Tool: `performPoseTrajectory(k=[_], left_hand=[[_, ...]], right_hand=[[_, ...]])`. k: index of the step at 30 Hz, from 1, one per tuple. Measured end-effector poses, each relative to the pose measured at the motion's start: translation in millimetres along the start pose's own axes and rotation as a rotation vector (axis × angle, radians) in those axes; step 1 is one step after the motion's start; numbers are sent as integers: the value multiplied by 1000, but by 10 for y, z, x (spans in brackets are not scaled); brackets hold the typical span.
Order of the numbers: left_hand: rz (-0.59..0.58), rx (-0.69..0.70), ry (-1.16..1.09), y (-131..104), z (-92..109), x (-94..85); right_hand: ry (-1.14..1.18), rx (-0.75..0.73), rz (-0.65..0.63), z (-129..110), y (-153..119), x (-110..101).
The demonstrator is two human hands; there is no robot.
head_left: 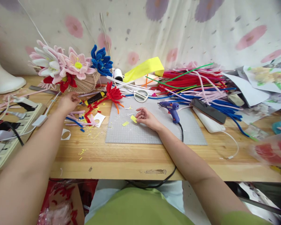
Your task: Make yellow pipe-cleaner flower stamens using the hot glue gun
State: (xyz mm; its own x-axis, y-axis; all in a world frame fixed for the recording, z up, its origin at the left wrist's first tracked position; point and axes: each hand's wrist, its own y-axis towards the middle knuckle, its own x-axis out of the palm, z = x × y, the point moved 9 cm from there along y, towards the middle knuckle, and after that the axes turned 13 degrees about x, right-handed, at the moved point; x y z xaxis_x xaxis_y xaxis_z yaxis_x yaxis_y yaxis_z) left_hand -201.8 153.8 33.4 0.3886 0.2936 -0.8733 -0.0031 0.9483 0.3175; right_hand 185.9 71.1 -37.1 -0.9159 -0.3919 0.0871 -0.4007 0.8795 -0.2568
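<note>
My right hand (147, 118) is over the grey cutting mat (140, 136), its thumb and fingers closed on a small yellow paper piece (133, 118). Another yellow piece (125, 123) lies flat on the mat beside it. To the left, my left hand (69, 101) reaches toward the far side of the table, fingers curled together near a black and yellow cutter (95, 98); what they hold, if anything, is hidden. A red fuzzy flower (113, 94) rests just right of the cutter. White-handled scissors (140, 96) lie at the mat's far edge.
A purple glue gun (170, 110) stands on the mat, its black cord running off the front edge. Fuzzy-stem flowers (78, 64) stand back left, above a power strip (18, 131). Piled pipe cleaners (192, 82) and a phone (208, 111) are at right.
</note>
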Motion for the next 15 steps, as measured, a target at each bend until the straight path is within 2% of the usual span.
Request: performPoseTrajectory(k=[3, 9, 11, 15], left_hand=[[-92, 1, 103, 22, 13, 104], [-170, -2, 210, 61, 96, 164], [-130, 0, 200, 59, 127, 128], [36, -21, 101, 26, 122, -24]], right_hand=[[-3, 4, 7, -4, -11, 1], [-5, 6, 9, -24, -29, 9], [-6, 8, 10, -23, -28, 9], [-17, 8, 8, -16, -23, 13]])
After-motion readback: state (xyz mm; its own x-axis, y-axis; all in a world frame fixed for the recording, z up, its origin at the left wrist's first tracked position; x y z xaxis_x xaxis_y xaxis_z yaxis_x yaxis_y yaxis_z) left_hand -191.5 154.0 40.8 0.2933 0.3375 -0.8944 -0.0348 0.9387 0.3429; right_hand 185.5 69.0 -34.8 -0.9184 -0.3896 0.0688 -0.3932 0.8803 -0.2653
